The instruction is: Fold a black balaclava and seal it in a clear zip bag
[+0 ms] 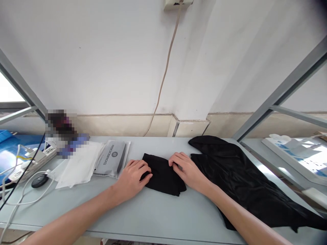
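A folded piece of black cloth (163,175) lies flat on the grey table in front of me. My left hand (134,177) is at its left edge, fingers curled and thumb bent in, gripping the fabric there. At the upper right edge, my right hand (185,168) pinches the cloth between thumb and fingers. A larger black garment (237,177) is spread out to the right, partly behind my right forearm. Left of my left hand is a grey ROCKBROS package (111,158) in a clear bag.
Translucent plastic bags (80,166) lie beside the package. Further left are a power strip (33,163), white cables and a round black object (40,180). Grey metal posts (283,85) rise on both sides. A pale cable (167,64) hangs down the wall behind the table (163,217).
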`<state>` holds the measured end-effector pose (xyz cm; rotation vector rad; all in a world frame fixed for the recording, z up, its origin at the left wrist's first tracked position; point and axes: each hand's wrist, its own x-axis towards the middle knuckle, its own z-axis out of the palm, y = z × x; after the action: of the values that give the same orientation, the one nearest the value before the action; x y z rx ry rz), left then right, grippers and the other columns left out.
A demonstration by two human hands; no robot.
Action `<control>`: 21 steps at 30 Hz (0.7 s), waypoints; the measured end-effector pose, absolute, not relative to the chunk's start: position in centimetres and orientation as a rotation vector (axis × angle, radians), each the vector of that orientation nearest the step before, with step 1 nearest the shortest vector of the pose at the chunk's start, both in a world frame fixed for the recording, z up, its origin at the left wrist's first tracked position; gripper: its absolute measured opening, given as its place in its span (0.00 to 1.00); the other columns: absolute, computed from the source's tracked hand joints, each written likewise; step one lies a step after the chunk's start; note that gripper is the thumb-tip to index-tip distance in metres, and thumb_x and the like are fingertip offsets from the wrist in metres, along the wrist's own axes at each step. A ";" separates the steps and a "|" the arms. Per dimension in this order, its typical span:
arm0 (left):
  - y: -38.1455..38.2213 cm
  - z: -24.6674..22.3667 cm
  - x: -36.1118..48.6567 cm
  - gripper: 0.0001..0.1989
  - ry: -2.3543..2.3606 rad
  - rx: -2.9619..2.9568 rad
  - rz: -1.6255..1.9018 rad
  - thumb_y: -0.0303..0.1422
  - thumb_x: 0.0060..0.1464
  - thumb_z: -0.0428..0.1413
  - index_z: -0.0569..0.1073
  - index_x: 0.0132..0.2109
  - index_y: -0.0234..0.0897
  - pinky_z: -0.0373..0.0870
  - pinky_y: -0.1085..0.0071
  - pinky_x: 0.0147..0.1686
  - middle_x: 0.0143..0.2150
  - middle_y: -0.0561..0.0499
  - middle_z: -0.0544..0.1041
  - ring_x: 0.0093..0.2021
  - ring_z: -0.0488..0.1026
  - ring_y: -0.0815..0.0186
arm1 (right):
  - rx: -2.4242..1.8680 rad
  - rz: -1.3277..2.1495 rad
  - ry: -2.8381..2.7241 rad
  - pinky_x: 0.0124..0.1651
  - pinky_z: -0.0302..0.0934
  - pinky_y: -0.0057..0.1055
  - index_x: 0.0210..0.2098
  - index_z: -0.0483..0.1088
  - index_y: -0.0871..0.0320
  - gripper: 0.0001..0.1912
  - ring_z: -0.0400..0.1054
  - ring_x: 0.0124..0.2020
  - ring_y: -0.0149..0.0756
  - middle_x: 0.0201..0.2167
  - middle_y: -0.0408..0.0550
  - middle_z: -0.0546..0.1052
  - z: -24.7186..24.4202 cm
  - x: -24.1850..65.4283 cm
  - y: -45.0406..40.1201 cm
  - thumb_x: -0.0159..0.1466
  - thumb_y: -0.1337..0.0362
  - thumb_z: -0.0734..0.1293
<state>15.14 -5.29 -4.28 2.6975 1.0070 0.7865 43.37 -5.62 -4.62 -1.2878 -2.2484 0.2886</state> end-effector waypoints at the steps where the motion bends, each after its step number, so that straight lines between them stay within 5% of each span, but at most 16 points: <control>1: -5.2 -4.3 15.1 0.05 1.038 2.699 0.806 0.30 0.70 0.54 0.75 0.46 0.39 0.69 0.59 0.50 0.46 0.50 0.80 0.45 0.78 0.60 | -1.290 0.291 -2.254 0.46 0.62 0.41 0.37 0.68 0.52 0.12 0.67 0.40 0.44 0.38 0.48 0.76 -4.5 43.3 -5.7 0.70 0.74 0.57; 8: -4.9 -4.2 14.9 0.09 1.130 2.747 0.843 0.28 0.72 0.50 0.76 0.47 0.41 0.71 0.55 0.59 0.47 0.50 0.81 0.47 0.79 0.61 | -1.452 0.261 -2.184 0.46 0.60 0.41 0.35 0.70 0.52 0.12 0.70 0.37 0.43 0.32 0.44 0.78 -4.2 42.8 -5.9 0.72 0.69 0.59; 13: -4.2 -4.9 14.3 0.08 1.141 2.842 0.821 0.28 0.72 0.52 0.76 0.51 0.41 0.70 0.51 0.62 0.54 0.49 0.82 0.58 0.77 0.55 | -1.547 0.231 -2.092 0.42 0.62 0.43 0.31 0.69 0.52 0.17 0.70 0.32 0.44 0.23 0.44 0.74 -4.1 42.8 -5.9 0.75 0.60 0.59; 21: -3.8 -4.9 13.9 0.18 0.996 2.820 0.752 0.22 0.70 0.47 0.69 0.62 0.39 0.69 0.53 0.65 0.68 0.43 0.71 0.68 0.68 0.55 | -1.180 0.276 -2.340 0.53 0.67 0.45 0.50 0.73 0.51 0.11 0.73 0.48 0.46 0.48 0.51 0.79 -3.3 42.4 -6.7 0.76 0.55 0.63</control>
<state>13.88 -3.82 -4.91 2.8205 0.9961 0.7523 42.41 -6.72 -3.27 -1.1796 -2.3402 0.2758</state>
